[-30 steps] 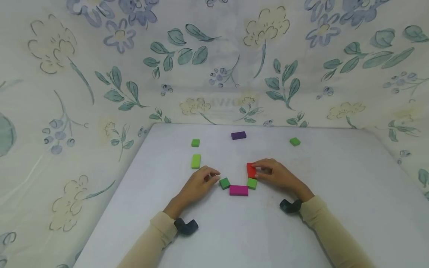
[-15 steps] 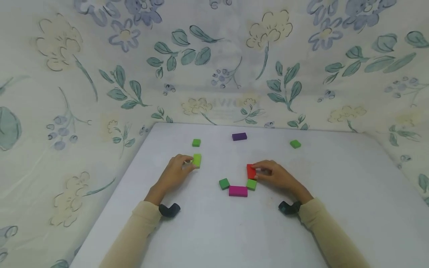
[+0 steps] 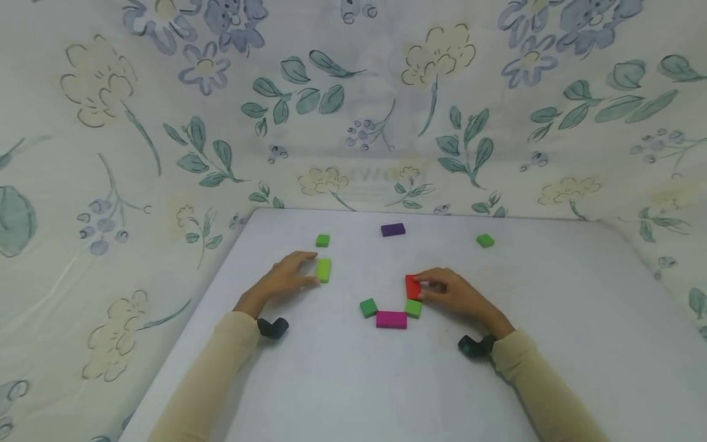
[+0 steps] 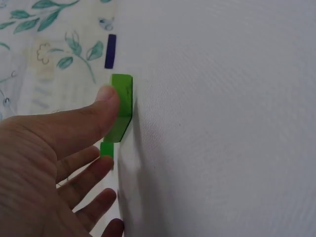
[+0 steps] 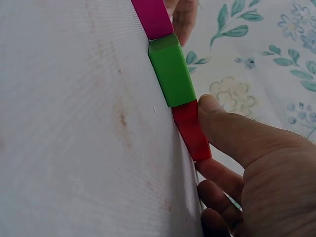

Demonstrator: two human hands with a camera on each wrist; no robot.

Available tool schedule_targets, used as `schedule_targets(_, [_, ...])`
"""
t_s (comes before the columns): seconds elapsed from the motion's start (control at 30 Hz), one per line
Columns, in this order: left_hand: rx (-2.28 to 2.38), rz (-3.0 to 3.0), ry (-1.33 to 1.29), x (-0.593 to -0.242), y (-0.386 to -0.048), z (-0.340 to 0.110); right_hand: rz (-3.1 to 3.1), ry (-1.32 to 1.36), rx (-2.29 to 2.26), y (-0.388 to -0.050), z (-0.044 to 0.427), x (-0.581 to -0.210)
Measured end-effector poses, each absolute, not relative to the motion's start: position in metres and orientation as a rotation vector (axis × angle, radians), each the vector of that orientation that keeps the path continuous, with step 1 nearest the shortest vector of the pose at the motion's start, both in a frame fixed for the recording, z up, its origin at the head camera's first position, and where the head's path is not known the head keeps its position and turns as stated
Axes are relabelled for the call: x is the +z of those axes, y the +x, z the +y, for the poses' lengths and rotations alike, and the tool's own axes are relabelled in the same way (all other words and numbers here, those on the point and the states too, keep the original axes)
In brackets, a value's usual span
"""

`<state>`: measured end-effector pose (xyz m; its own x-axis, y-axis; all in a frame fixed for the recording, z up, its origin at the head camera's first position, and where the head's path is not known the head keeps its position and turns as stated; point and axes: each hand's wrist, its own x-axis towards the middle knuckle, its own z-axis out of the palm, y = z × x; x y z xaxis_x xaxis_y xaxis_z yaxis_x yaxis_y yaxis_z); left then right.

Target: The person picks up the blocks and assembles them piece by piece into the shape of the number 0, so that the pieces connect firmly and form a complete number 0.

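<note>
My left hand (image 3: 287, 273) is beside a lime-green block (image 3: 323, 270) on the white table, thumb and forefinger spread around its two ends. In the left wrist view the thumb (image 4: 106, 101) overlaps that block (image 4: 126, 96), while the fingers stand apart from it. My right hand (image 3: 455, 291) pinches a red block (image 3: 412, 286) between thumb and forefinger. One end of the red block meets a light-green block (image 3: 413, 309), which touches a magenta block (image 3: 391, 320). A dark-green block (image 3: 368, 308) sits tilted at the magenta block's other end.
At the back of the white table (image 3: 431, 393) lie a small green block (image 3: 323, 240), a purple block (image 3: 393, 229) and another green block (image 3: 485, 240). Floral cloth (image 3: 381, 178) rises behind the table's far edge.
My left hand has moved from near the dark-green block leftward and back to the lime-green block, and its fingers have since spread wider. The right hand stays on the red block.
</note>
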<state>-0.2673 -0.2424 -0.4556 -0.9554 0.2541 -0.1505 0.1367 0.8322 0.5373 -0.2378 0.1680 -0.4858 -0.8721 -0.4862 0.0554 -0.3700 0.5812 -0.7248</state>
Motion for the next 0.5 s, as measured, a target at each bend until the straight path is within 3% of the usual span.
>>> schedule_targets(0.5, [0.813, 2.781, 0.356, -0.466, -0.275, -0.248, 2.668, -0.724, -1.151, -0.236, 0.168, -0.484])
